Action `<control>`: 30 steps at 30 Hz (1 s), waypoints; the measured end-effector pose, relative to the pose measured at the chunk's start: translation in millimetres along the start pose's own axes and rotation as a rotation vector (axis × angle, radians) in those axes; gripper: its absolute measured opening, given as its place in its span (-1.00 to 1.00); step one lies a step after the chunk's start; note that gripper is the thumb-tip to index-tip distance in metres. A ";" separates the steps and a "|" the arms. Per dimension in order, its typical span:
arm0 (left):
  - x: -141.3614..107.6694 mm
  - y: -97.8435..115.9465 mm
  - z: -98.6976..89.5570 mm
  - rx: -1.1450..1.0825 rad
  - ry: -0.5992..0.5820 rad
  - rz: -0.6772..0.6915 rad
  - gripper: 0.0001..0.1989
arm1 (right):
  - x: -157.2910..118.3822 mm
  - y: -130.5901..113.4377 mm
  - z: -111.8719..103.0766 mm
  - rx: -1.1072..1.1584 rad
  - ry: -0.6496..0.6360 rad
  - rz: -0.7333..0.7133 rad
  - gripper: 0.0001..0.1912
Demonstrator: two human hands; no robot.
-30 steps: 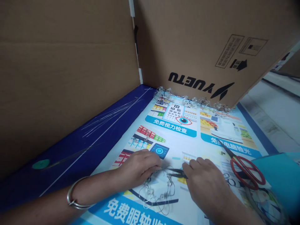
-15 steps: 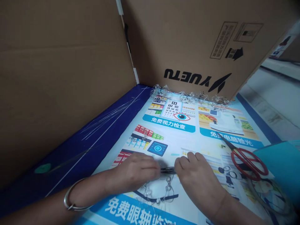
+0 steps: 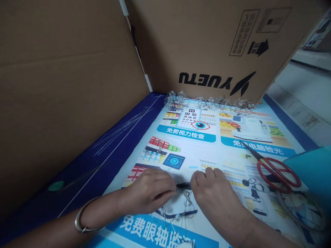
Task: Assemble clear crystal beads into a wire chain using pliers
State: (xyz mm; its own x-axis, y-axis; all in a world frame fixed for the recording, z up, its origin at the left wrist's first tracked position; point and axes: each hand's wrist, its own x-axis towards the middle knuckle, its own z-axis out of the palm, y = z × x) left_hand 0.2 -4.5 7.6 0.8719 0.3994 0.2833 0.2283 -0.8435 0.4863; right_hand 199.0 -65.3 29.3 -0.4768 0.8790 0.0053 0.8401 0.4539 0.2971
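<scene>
My left hand (image 3: 152,191), with a silver bangle (image 3: 79,218) on its wrist, is closed at the centre of the printed sheet (image 3: 181,156). Facing it from the right, my right hand (image 3: 214,193) is closed too. A thin dark strand bundle (image 3: 183,186) spans the small gap between them, its ends hidden in the fingers of both hands. Just below hangs a loop of thin wire with clear beads (image 3: 178,217), lying over the sheet.
Red-handled scissors (image 3: 279,174) lie at the right, beside a clear coil (image 3: 301,213) and a blue sheet (image 3: 312,168). Cardboard walls (image 3: 212,41) stand behind and left. Beaded wire pieces (image 3: 207,103) line the back; loose strands (image 3: 121,127) lie left.
The view has shifted slightly. My right hand is a little closer to my left, the left fingers have parted slightly below, and the dark piece between them looks narrower.
</scene>
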 end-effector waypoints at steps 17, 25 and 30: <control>1.4 0.3 3.2 -0.276 0.079 -0.503 -0.87 | 3.8 -6.9 -1.5 -0.038 0.018 0.025 -0.84; 1.0 -3.9 -0.5 -0.428 0.086 -0.541 -0.89 | 2.3 -7.3 6.1 -0.024 0.046 0.049 -0.82; -1.0 -6.9 -4.2 -0.593 0.051 -0.513 -0.89 | 1.8 -5.8 6.5 0.031 0.045 0.074 -0.79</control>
State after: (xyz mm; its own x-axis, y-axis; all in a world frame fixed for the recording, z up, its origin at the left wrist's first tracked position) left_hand -4.1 2.4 7.4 0.6960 0.7151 -0.0655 0.3152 -0.2222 0.9226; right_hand 194.9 -65.3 21.4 -0.4240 0.9030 0.0690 0.8806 0.3933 0.2643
